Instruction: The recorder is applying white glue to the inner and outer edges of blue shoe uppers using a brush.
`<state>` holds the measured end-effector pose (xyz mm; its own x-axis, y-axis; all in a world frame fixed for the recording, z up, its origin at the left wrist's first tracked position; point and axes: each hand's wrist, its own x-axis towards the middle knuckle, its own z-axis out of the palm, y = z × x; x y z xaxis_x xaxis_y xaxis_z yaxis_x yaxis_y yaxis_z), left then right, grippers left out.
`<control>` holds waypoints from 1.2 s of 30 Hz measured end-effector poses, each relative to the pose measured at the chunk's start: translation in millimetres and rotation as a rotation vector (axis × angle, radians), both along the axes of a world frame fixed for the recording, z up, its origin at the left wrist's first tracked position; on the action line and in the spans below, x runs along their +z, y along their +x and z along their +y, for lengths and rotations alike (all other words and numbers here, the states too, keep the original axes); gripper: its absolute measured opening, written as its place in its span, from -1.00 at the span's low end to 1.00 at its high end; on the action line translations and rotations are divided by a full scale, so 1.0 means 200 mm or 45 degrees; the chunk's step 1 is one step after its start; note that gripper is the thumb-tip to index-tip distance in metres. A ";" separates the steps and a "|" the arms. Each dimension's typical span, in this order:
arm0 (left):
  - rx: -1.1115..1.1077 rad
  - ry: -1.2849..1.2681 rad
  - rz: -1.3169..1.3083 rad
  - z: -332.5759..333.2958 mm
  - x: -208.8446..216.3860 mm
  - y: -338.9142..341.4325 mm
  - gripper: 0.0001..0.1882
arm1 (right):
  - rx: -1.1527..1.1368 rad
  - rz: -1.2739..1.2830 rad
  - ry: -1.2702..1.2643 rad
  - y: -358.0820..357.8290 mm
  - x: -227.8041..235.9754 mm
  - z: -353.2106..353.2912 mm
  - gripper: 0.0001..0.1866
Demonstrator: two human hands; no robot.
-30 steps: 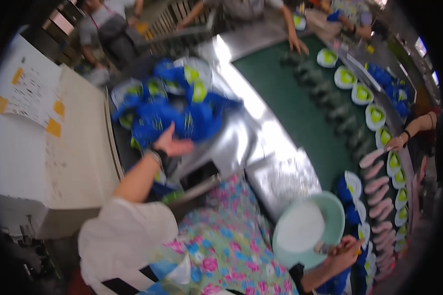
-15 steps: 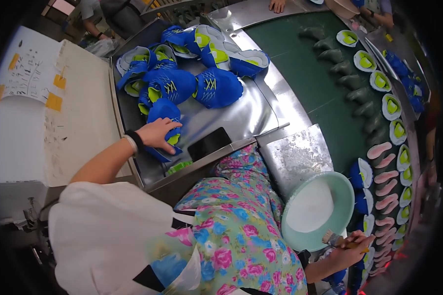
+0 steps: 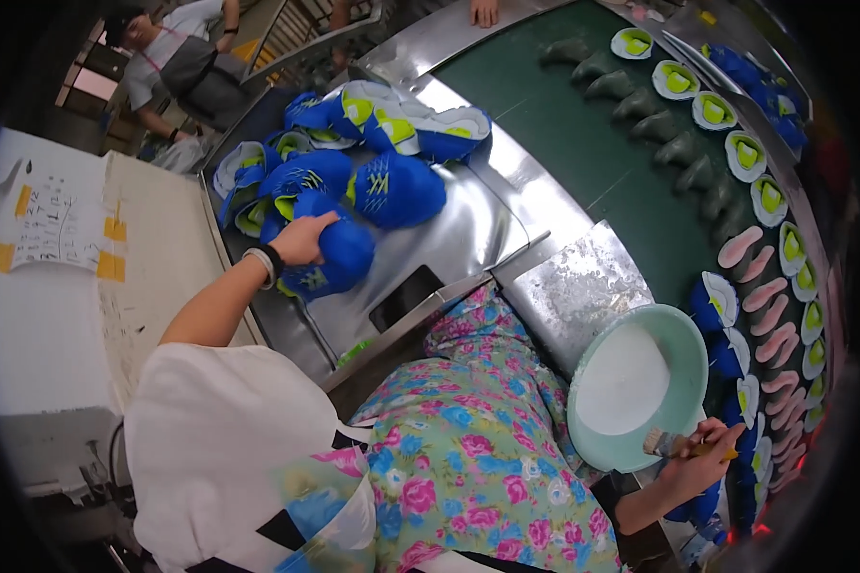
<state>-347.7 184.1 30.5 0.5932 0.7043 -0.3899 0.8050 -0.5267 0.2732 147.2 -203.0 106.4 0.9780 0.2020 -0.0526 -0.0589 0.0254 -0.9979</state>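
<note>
My left hand (image 3: 301, 241) is closed on a blue shoe upper (image 3: 346, 256) with yellow-green lacing, a little blurred by motion, over the metal tray (image 3: 459, 215). Heaped around it are several more blue uppers (image 3: 401, 189) with grey and yellow-green linings. On the right, my right hand (image 3: 702, 466) grips a paintbrush (image 3: 677, 445) with pale bristles and a yellowish handle. The bristles are at the near rim of a pale green basin (image 3: 695, 339), which holds white stuff (image 3: 624, 377).
A green conveyor belt (image 3: 545, 115) carries dark shoe lasts (image 3: 655, 127), pink insole-shaped pieces (image 3: 764, 293) and blue uppers (image 3: 720, 298). A dark phone-like slab (image 3: 406, 298) lies at the tray's near edge. Another person (image 3: 191, 72) stands at the far left; someone's hand (image 3: 484, 11) rests beyond the belt.
My left hand has closed round the blue upper and shifted it up and turned it within the tray. The right hand still has the brush by the basin. The whole view has swung slightly.
</note>
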 end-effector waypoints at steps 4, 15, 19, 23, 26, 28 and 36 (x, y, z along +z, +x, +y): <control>0.000 0.162 -0.026 0.23 0.02 0.50 -0.20 | -0.023 0.021 -0.001 0.00 -0.03 -0.04 -0.54; -0.311 0.374 -0.060 0.74 -0.29 1.15 -0.33 | -0.086 -0.023 -0.035 -0.07 0.04 -0.06 -0.56; -0.217 0.203 0.272 0.92 -0.54 0.89 -0.33 | -0.023 0.002 -0.024 -0.05 0.06 0.02 -0.59; 0.010 0.380 -0.376 0.80 -0.28 0.89 -0.45 | 0.228 -0.036 -0.165 -0.05 0.06 0.08 -0.64; -0.382 0.445 -0.696 0.46 0.13 1.12 -0.65 | 0.477 -0.114 -0.377 -0.07 0.07 0.22 -0.72; -0.741 0.437 -0.666 0.17 0.39 1.26 -0.64 | 0.618 -0.353 -0.405 -0.13 0.12 0.38 -0.87; -1.306 0.326 -0.730 -0.38 0.61 1.60 -0.77 | 0.963 -1.230 -0.580 -0.28 0.21 0.73 -0.62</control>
